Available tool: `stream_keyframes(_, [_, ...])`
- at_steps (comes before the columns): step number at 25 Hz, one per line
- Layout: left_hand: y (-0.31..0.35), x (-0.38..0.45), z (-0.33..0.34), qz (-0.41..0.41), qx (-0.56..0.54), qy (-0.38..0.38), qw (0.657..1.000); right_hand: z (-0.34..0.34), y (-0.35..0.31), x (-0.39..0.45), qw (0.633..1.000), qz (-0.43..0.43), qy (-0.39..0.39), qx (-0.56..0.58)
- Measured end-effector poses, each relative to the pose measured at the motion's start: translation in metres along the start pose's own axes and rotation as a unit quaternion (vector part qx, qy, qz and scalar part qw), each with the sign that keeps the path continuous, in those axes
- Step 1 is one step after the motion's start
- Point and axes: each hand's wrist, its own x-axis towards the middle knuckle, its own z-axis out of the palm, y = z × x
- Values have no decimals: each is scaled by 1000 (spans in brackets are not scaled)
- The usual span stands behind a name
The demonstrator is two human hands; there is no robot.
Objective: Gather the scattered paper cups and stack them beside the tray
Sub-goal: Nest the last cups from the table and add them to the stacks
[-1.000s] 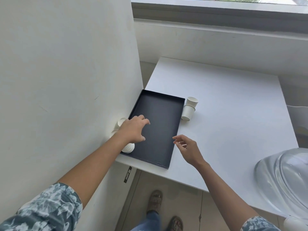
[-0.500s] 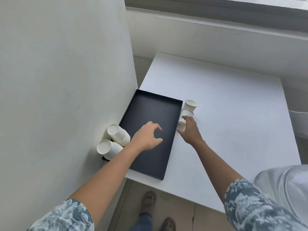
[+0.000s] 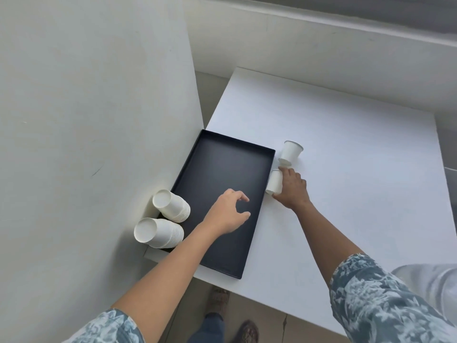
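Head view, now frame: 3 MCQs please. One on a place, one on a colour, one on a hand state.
1. Where do the two cup stacks lie?
A. between tray and wall
B. on the tray's right
C. at the table's far edge

2. What colour is the tray?
A. white
B. black
C. red

3. What is the right hand doing?
A. hanging idle
B. pressing the tray
C. gripping a cup

Answers:
1 A: both cup stacks lie on their sides, wedged between the tray and the wall.
2 B: the tray is black on the white table.
3 C: the right hand curls its fingers round a cup beside the tray.
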Motion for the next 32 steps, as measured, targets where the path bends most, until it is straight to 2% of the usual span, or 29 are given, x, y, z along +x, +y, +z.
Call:
stream_keyframes(4, [1,8,9,-32,-37,-7,999,3,6,-16,998,-14,30,50])
stream_keyframes(8, [14,22,14,-91,-119,24,988,-1,6,-30,981,-89,70,156])
stream_keyframes(13, [27,43,18,-177,-196,29,964,-11,-7,-39,946,-179,16,270])
stream_keyframes(19, [19,52,26,-270,-325,1,906,-8,-16,-44,925,-250,-42,281])
stream_keyframes(21, [14,52,28,-265,-329,11,907,-9,-9,-35,937,-216,-30,271])
stream_keyframes(23, [11,52,26,-258,-337,26,905,-14,4,-15,956,-150,23,253])
stream_keyframes(25, [7,53,22,-253,-345,36,903,-20,20,10,978,-82,79,175])
stream_keyframes(27, [4,53,19,-248,-346,41,904,-28,32,35,990,6,98,103])
stream_keyframes(29, [2,53,17,-238,-343,42,907,-34,43,52,990,81,91,75])
stream_keyframes(32, [-1,51,17,-232,-334,40,913,-38,58,66,988,146,24,51])
